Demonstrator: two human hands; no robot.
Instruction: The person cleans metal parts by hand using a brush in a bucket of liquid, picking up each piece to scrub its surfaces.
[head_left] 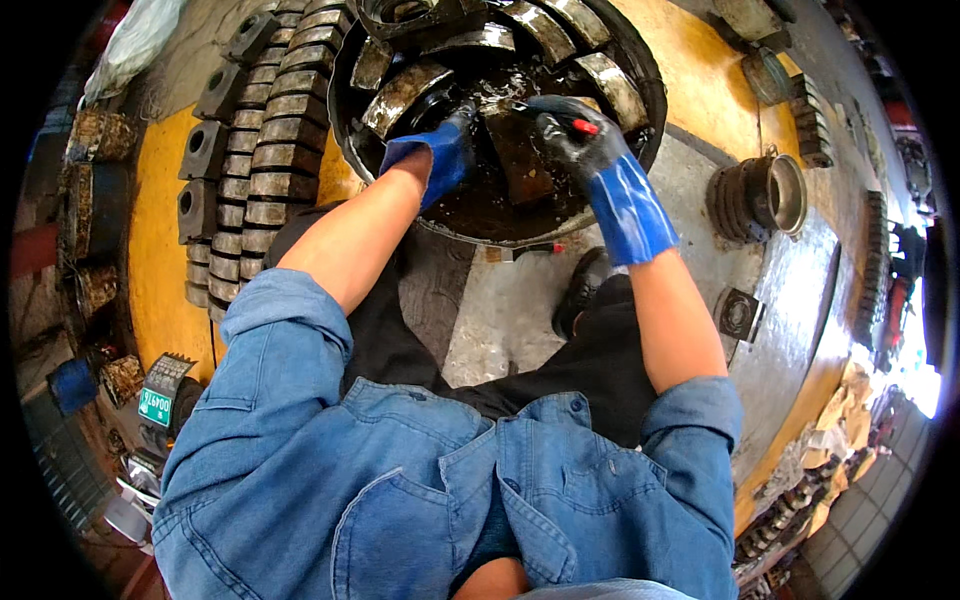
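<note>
Single head-worn fisheye view, looks steeply down past denim-shirted chest, close on round black oily wash basin (640,75); edges bend toward the rim; no second view.

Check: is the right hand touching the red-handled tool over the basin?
Touching. The head view shows the right hand closed round the red-handled tool, the red tip poking out between its fingers, above the basin.

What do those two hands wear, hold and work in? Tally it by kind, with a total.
Blue gloves: 2, on left hand and right hand
Red-handled tool: 1
Flat rusty plate: 1
Dark round basin: 1
Total: 5
</note>
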